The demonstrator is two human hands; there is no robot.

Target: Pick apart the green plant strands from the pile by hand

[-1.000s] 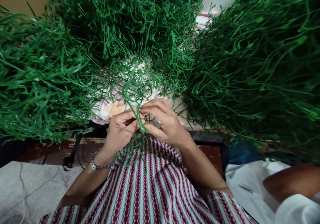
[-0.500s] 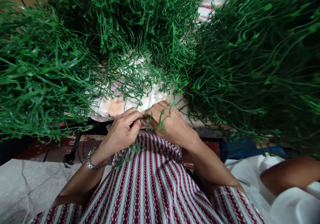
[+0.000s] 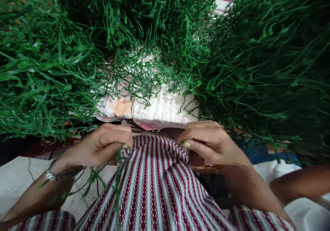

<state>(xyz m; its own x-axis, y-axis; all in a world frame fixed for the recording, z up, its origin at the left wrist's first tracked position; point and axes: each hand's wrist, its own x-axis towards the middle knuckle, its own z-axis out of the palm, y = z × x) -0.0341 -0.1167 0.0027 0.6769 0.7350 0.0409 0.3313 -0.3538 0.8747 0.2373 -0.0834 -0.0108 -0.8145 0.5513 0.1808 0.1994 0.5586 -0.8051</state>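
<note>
The fingers of the left hand [image 3: 103, 143] are curled in, thumb against forefinger, clamped on a few green strands [image 3: 117, 189]. These lie below the fingertips, on the person's side: one runs almost straight down towards the lap, its long axis in line with the body, while others trail under the wrist towards the bracelet [image 3: 51, 174]. They are blurred, so their count cannot be told. The fingers of the right hand [image 3: 210, 141] are also pinched together, with a small green bit [image 3: 184, 141] between thumb and forefinger; too little of it shows to tell which way it points. The two hands stand well apart, knuckles up and fingertips facing each other across the top of the striped garment [image 3: 152, 183], so the hanging strands are clearly on the left hand's side.

Just beyond the hands, a pale flowered cloth [image 3: 160, 109] covers part of the wooden tabletop [image 3: 206, 168]. Loose stems [image 3: 144, 78] are scattered over it, beyond both hands. Farther out, a left heap [image 3: 46, 73] is nearer the left hand, a right heap [image 3: 263, 69] nearer the right, and a middle heap [image 3: 144, 14] stands farthest off. At the right edge is another person's bare limb [image 3: 301, 183].
</note>
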